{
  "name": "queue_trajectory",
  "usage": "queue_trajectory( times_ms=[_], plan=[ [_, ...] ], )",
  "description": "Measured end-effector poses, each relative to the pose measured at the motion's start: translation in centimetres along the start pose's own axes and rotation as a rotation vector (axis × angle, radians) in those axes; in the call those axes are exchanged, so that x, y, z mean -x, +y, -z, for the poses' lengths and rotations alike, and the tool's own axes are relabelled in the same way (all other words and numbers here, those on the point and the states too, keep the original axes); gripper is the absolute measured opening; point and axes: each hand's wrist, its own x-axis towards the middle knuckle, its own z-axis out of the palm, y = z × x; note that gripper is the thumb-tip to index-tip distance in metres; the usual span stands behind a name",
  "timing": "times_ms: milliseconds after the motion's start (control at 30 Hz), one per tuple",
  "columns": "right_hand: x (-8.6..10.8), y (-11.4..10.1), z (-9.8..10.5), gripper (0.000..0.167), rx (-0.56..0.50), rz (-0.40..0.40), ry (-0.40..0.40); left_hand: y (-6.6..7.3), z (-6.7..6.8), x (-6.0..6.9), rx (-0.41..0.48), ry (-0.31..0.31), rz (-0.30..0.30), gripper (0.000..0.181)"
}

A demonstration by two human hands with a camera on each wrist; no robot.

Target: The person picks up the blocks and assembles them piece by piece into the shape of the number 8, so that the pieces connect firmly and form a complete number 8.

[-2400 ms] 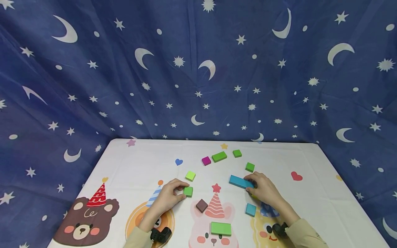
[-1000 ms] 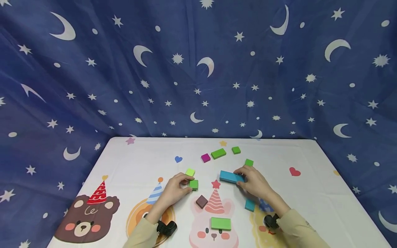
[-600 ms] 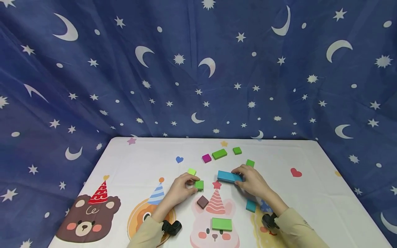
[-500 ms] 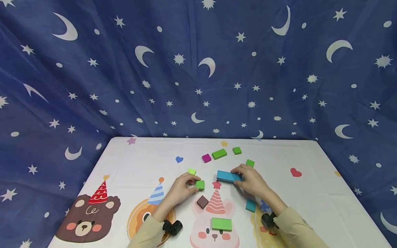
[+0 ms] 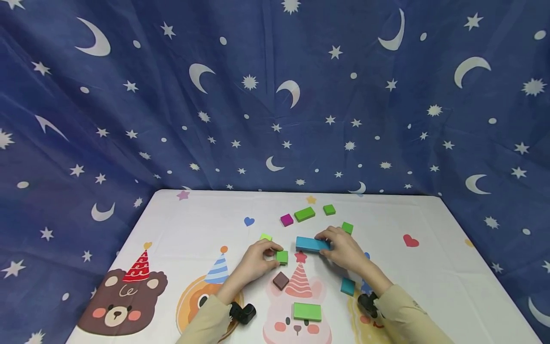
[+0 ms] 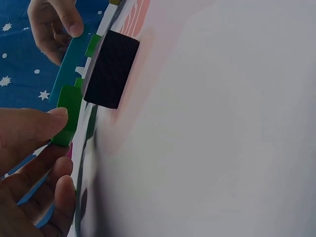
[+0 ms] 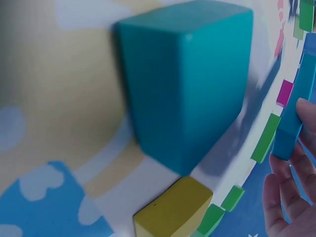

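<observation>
My left hand (image 5: 257, 261) pinches a small green block (image 5: 281, 257) between thumb and fingertips. From the right, my right hand (image 5: 343, 249) grips one end of a long blue block (image 5: 310, 244), whose free end points left toward the green block. A short gap separates the two blocks. In the left wrist view both the green block (image 6: 70, 112) and the long blue block (image 6: 68, 69) appear raised off the table. Just below my left fingers lies a brown block (image 5: 281, 281). A lime block (image 5: 266, 237) is partly hidden behind my left hand.
On the white patterned cloth (image 5: 193, 229) lie a magenta block (image 5: 286, 220), a green bar (image 5: 304, 214), green cubes (image 5: 329, 209), a teal block (image 5: 348, 286) and a light green bar (image 5: 307, 312). A yellow block (image 7: 173, 210) shows in the right wrist view. A blue curtain (image 5: 275, 95) stands behind.
My left hand has moved right and slightly away from me with the green block. My right hand has carried the long blue block left, so the two blocks are closer together.
</observation>
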Motion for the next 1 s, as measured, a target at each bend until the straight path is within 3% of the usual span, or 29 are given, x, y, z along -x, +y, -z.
queue_trajectory(
  times_ms=[567,833,1000],
  plan=[
    [-0.8,-0.8,-0.9,0.031,0.015,0.040,-0.012,0.0,0.0,-0.5,-0.076,-0.071,-0.011,0.029],
    [-1.1,-0.8,-1.5,0.030,0.006,0.006,-0.055,-0.3,-0.1,-0.5,-0.092,-0.076,-0.065,0.029],
    [-1.1,-1.0,-1.7,0.030,-0.003,0.004,-0.061,-0.1,-0.1,-0.5,-0.095,-0.086,-0.038,0.029]
  ],
)
